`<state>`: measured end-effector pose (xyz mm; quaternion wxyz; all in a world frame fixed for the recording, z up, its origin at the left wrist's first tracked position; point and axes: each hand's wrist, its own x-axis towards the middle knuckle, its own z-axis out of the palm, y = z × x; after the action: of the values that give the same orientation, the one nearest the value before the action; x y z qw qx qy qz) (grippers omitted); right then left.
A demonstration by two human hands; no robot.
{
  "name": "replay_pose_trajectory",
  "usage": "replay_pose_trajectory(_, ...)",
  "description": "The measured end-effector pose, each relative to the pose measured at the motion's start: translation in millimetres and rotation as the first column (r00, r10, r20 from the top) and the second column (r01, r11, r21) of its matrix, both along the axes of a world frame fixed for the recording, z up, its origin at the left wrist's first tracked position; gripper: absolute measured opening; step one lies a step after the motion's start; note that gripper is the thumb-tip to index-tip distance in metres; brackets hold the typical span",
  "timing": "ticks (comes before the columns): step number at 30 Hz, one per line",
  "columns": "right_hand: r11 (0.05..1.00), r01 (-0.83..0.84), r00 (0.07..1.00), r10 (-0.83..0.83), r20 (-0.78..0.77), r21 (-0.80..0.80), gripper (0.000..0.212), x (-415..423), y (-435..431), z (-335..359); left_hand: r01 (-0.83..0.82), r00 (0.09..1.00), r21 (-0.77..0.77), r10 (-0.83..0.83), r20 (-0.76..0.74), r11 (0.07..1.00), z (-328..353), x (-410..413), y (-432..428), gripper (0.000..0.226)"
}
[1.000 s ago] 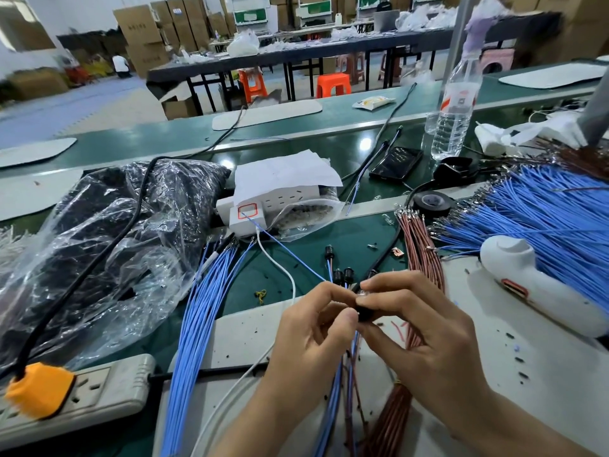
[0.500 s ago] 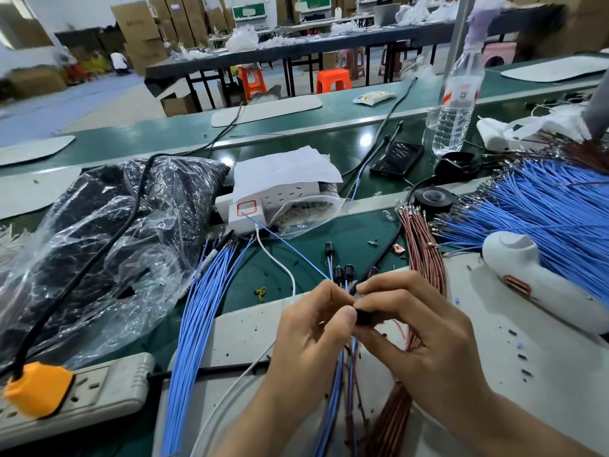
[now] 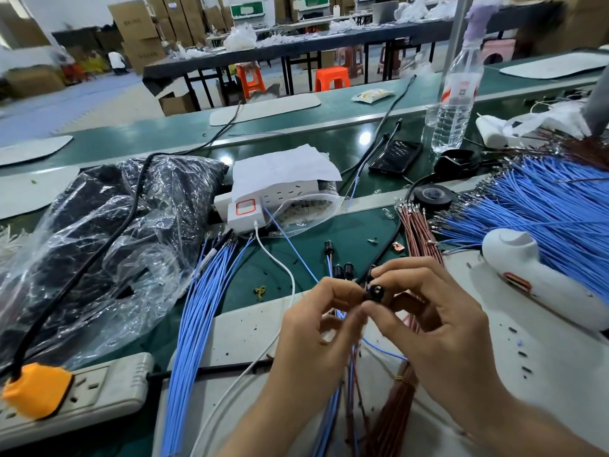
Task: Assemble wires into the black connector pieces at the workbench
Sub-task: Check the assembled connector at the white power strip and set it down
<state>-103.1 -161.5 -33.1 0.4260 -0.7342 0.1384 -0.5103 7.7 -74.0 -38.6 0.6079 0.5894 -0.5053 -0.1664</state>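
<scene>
Left hand [image 3: 313,331], right hand [image 3: 441,328]; pinching grips

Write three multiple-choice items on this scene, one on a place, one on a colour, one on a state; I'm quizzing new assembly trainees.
1. Where is the orange plug? A far right; B near left; C far middle.
2. What colour is the wire bundle right of the power strip? A blue; B green; C yellow.
3. The black connector piece is: A lying loose; B out of view; C pinched by left hand and right hand.
Key: 1 B, plugged into the power strip at near left. 2 A, its insulation is blue. 3 C, both hands' fingertips close on it.
</scene>
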Motion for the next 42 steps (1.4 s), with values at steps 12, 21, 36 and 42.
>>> replay_pose_trajectory(12, 0.998, 0.002, 1.000, 0.000, 0.026, -0.061, 0.017, -1.6, -1.2, 2.7, -0.024, 1.000, 0.014, 0.025, -0.010, 1.000, -2.8, 2.6, -2.9, 0.006)
replay_pose_trajectory(21, 0.988, -0.024, 0.999, 0.030, 0.036, -0.150, 0.012, -2.6, -0.9, 2.7, -0.023, 0.998, -0.024, 0.024, 0.051, 0.999, -3.7, 5.9, -2.9, 0.009)
replay_pose_trajectory(36, 0.980, -0.006, 0.998, -0.007, -0.062, -0.199, 0.019, -2.9, -6.2, 4.2, -0.026, 0.991, -0.060, 0.034, 0.132, 0.998, -3.6, 6.5, -2.6, 0.007)
replay_pose_trajectory(42, 0.989, -0.056, 0.998, 0.052, -0.032, -0.134, 0.018, -3.3, -4.1, 5.2, -0.024, 0.980, -0.082, 0.040, 0.197, 0.996, -6.7, 9.6, -3.1, 0.015)
